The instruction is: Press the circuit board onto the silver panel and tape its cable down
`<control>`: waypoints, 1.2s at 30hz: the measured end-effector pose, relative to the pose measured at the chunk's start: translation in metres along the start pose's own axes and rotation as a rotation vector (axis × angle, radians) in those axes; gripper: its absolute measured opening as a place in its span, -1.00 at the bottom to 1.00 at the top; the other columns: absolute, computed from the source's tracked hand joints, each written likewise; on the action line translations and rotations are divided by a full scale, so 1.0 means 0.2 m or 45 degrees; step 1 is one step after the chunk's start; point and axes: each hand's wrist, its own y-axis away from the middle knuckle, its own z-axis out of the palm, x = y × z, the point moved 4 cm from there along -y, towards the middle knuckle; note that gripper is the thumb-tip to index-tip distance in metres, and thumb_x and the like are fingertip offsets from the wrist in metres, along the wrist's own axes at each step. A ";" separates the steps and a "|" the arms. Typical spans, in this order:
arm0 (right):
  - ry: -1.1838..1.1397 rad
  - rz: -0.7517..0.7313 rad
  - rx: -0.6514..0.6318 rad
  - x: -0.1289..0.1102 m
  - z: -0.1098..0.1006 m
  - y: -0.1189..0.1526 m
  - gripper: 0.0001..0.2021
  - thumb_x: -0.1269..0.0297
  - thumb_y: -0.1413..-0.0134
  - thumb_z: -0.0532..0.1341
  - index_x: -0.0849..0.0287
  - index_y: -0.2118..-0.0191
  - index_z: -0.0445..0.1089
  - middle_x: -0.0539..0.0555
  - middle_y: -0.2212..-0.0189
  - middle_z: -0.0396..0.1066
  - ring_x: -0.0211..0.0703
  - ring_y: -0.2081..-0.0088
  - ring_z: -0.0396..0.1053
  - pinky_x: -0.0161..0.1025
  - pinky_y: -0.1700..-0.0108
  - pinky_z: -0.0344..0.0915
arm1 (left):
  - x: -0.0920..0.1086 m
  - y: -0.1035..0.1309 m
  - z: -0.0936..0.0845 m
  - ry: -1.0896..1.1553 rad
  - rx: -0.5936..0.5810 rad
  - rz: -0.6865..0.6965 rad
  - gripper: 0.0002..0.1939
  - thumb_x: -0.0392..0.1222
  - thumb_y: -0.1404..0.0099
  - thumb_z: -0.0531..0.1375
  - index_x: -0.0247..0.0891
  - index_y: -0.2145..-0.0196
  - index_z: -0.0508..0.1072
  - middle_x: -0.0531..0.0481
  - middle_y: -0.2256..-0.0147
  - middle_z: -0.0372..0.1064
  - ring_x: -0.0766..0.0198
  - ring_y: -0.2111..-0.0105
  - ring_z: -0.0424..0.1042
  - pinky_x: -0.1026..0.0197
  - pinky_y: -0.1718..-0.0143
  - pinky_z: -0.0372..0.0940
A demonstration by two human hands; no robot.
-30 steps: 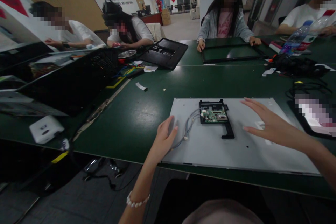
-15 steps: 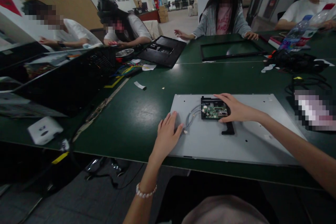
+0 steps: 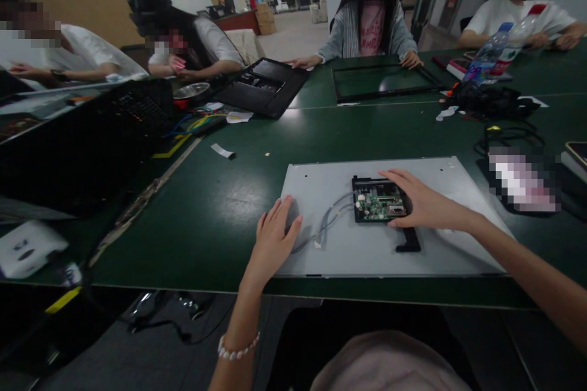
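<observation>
A pale grey flat panel [image 3: 348,263], like the back of a screen, lies before me. On it rests a black bracket [image 3: 414,241] carrying a green circuit board [image 3: 380,208]. My right hand [image 3: 424,204] is closed around the bracket's right side, thumb on the near edge and fingers on the far edge. Grey cables [image 3: 326,217] run left from the board across the panel. My left hand [image 3: 275,238] lies flat with fingers spread at the panel's left edge, near the cable ends.
Across the green table [image 3: 220,195], a co-worker touches a black plastic cover [image 3: 266,85] and a thin black frame [image 3: 385,98]. An open black casing [image 3: 82,146] stands left, near a white box-shaped device [image 3: 30,250]. Bottles [image 3: 488,58], dark cables [image 3: 486,101] and a phone-like object [image 3: 520,180] lie right.
The bracket with its board has slid slightly right and towards me on the panel, my right hand with it. The co-worker's hand has moved onto the black cover. My view has shifted right.
</observation>
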 end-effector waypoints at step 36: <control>-0.551 0.221 0.496 0.20 0.07 0.02 -0.51 -0.07 -0.32 0.04 -0.02 -0.26 0.20 0.17 -0.25 0.27 0.07 -0.28 0.22 0.17 -0.34 0.07 | -0.42 -0.65 -0.55 -0.422 0.328 -0.208 -0.52 -0.21 -0.32 0.07 -0.45 -0.15 0.32 -0.34 -0.18 0.27 -0.01 -0.19 0.25 0.00 -0.24 0.10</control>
